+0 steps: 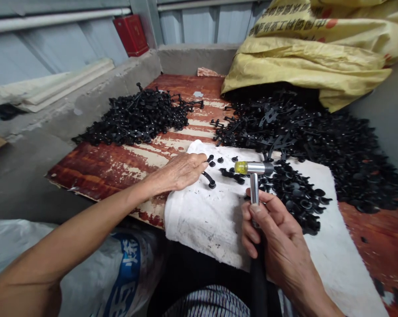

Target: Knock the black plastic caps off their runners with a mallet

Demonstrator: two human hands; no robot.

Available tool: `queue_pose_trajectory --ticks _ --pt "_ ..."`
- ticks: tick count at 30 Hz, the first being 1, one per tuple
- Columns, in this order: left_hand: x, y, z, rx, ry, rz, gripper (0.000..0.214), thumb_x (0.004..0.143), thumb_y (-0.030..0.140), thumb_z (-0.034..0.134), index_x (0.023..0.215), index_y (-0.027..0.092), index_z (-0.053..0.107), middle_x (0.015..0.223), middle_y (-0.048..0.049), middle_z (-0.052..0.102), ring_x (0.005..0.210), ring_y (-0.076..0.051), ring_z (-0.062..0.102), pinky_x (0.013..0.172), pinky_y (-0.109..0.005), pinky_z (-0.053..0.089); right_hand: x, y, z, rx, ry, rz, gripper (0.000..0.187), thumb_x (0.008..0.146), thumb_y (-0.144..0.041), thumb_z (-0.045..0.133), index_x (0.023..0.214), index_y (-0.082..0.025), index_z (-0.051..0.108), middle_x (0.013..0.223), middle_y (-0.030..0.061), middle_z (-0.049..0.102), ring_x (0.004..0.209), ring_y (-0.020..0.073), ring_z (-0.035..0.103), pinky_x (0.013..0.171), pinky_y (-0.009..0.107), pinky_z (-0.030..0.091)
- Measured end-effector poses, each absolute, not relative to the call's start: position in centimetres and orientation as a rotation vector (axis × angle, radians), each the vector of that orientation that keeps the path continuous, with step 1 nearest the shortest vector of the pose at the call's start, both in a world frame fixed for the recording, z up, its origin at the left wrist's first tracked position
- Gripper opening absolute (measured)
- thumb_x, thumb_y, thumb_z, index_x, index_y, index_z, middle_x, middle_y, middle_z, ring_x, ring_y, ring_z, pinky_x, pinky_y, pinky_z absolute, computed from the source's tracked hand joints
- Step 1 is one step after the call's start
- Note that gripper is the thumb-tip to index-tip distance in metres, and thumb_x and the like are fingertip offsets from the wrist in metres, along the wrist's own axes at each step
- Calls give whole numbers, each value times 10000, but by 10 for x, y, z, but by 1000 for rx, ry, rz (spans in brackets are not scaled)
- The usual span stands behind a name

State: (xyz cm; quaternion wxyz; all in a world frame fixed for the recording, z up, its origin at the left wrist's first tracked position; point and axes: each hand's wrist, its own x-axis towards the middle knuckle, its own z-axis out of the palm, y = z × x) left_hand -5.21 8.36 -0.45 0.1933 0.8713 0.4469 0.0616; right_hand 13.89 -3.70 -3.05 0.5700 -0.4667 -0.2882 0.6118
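Observation:
My right hand (278, 237) is wrapped around a small mallet (254, 189) with a metal neck, a dark handle, one yellow face and one black face. Its head is raised above a white cloth (215, 224). Over the cloth's left part, my left hand (187, 171) has its fingers closed at a black plastic strap piece (209, 179) with a round end; the fingertips partly hide it. Just past those fingers lie small round black caps (220, 160). Several black strap pieces (232, 174) rest near the mallet head, beside a heap of black cup-shaped caps (298, 193).
A pile of black pieces (142, 116) covers the board's back left. Another large black pile (304, 127) spills from a yellow woven sack (304, 61) at right. The worn reddish board (96, 165) meets a concrete ledge (83, 94). A red box (131, 35) stands at the back.

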Motion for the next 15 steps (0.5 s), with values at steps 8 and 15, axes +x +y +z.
queue_pose_trajectory --ticks 8,15 --pt "-47 81 -4 2389 1338 120 290 959 328 337 691 220 319 609 28 400 579 -131 407 575 -277 249 140 -38 -33 -1095 -696 1430 267 765 -395 779 914 -247 614 660 -60 544 415 47 408 286 136 378" --pt "-48 80 -5 2377 1340 127 293 961 334 328 692 219 319 626 28 408 594 -132 425 577 -273 259 140 -39 -36 -1082 -703 1432 239 795 -382 757 934 -249 616 669 -61 543 417 43 414 293 130 385"
